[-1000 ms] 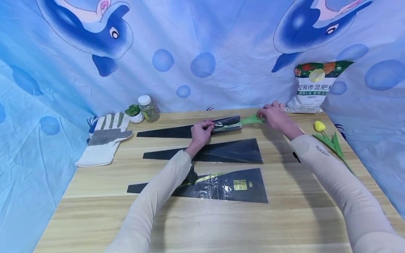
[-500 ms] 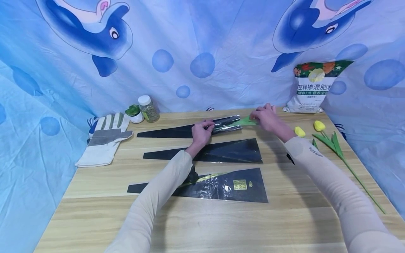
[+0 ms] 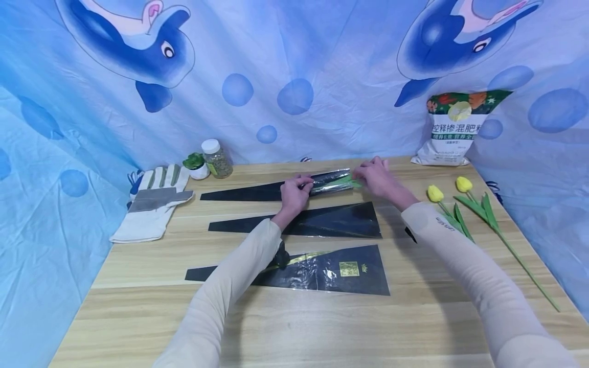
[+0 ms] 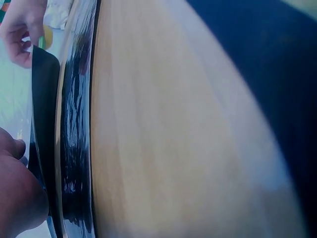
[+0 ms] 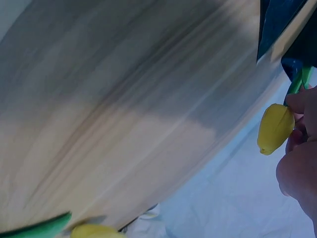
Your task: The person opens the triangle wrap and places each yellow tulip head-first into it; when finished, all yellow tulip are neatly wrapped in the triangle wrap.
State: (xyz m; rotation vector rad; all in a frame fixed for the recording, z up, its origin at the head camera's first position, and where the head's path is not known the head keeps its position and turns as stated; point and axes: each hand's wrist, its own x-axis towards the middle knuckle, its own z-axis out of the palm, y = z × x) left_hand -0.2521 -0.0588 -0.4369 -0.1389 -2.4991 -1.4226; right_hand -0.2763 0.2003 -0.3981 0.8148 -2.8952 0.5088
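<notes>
The left hand [image 3: 294, 195] pinches the edge of the farthest black flower sleeve [image 3: 248, 192], near its wide end. In the right hand [image 3: 378, 179] is a yellow tulip [image 5: 276, 128], gripped by the stem just below the bloom. Its green leaves [image 3: 348, 181] reach into the sleeve's mouth, while the lower stem is hidden inside. From the head, the right hand covers the bloom; the right wrist view shows it beside the fingers. Nearer lie a second black sleeve [image 3: 342, 221] and a third [image 3: 365, 285] with a gold label, both flat beneath the left arm.
Two more yellow tulips [image 3: 434, 193] [image 3: 465, 184] lie on the right of the wooden table [image 3: 313, 332]. A fertilizer bag [image 3: 453, 133] stands at the back right. Work gloves [image 3: 147, 204], a small potted plant [image 3: 195, 165] and a lidded jar [image 3: 218, 159] sit at the back left.
The right hand has moved left toward the sleeve, and the tulip's leaves have slid deeper into its mouth. The left hand keeps its place. A tulip once behind the right arm now shows.
</notes>
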